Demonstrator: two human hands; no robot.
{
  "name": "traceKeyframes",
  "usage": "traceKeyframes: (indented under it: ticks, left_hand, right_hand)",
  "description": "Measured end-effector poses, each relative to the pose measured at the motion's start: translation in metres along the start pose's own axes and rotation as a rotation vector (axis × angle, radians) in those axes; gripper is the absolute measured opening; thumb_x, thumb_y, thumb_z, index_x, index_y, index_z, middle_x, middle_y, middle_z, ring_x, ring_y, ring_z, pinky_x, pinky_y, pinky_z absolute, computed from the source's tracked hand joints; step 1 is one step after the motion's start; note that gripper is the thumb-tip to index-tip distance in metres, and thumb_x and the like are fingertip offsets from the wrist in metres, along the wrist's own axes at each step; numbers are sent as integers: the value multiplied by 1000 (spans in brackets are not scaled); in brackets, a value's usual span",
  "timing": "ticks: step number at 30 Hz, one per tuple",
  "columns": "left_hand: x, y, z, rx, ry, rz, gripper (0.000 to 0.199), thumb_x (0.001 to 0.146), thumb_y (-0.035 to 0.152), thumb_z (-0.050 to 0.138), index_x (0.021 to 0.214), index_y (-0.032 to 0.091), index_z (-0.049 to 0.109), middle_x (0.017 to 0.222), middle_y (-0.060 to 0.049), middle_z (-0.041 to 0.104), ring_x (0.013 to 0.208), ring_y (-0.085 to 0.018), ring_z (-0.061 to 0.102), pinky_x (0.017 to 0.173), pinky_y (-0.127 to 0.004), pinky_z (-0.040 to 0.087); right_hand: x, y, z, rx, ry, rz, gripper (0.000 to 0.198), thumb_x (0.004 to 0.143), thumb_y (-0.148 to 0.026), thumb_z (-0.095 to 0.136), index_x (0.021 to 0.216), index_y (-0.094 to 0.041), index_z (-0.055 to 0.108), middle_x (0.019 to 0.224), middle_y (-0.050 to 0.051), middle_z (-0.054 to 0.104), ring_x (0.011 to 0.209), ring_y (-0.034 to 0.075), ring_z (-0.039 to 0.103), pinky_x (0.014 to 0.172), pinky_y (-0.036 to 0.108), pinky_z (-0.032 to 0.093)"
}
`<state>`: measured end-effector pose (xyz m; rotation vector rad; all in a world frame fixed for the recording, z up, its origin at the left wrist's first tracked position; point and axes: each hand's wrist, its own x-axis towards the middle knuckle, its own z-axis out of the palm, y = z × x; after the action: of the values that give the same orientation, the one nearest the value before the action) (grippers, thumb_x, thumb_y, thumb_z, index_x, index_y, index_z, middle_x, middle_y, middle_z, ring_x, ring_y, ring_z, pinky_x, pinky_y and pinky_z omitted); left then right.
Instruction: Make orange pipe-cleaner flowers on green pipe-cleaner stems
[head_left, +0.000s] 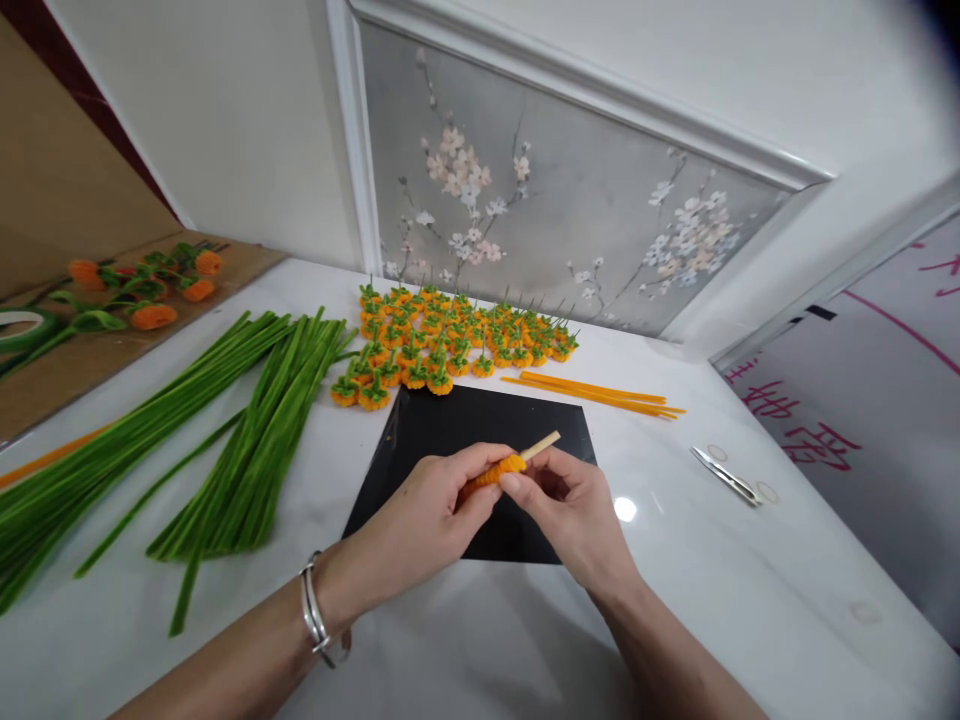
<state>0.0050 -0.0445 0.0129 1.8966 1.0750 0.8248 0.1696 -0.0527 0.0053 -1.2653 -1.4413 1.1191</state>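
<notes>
An orange pipe cleaner (491, 474) is coiled tightly around a thin pale wooden stick (541, 446), whose bare end points up to the right. My left hand (427, 510) is closed round the coiled part, thumb and forefinger pinching it. At the coil's right end, my right hand (574, 510) pinches the orange pipe cleaner close to the bare wood. Both hands are over a black mat (517, 545) on the white table. Part of the coil is hidden by my left fingers.
Small orange pumpkin shapes with green tops (442, 340) stand in rows behind the mat. Orange pipe cleaners (600, 393) lie to their right, thread snips (726, 475) farther right. Green pipe cleaners (255, 450) cover the left side. Cardboard (247, 275) holds orange flowers (154, 316) and green tape (30, 330).
</notes>
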Motion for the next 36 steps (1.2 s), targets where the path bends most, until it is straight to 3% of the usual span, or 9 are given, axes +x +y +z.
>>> traceKeyframes:
  ticks: [10,15,22,31,36]
  left_hand:
    - [0,0,-1,-15,9,-9,28,88,24,46,111,20,61,80,0,66,71,-14,59,64,-22,47]
    - [1,2,-2,-92,2,-11,26,88,25,47,108,19,62,77,-1,65,73,-15,59,64,-23,48]
    - [1,4,-2,-112,-14,-16,25,88,25,46,106,19,63,78,-1,64,72,-14,58,62,-22,47]
    - [-2,1,0,121,5,12,27,91,21,43,113,22,58,68,4,61,53,-9,50,49,-19,36]
    - [-4,-3,7,241,93,85,31,91,14,43,118,23,54,85,1,68,67,-11,62,61,-21,46]
  right_hand:
    - [1,0,-6,10,-54,-28,22,78,-37,65,84,-17,69,75,3,63,62,12,50,56,25,41]
    - [2,1,-8,-8,-67,-92,17,80,-34,64,83,-18,69,76,2,63,65,13,52,60,26,43]
    - [2,2,-8,24,-65,-64,17,79,-34,65,83,-18,69,74,2,62,63,12,51,57,25,42]
    - [1,-1,-5,-29,-56,-49,22,80,-38,62,80,-16,67,72,3,64,61,13,54,57,25,44]
    - [-2,0,2,-46,-8,-40,19,81,-34,60,71,-17,59,62,-2,54,53,10,45,49,22,38]
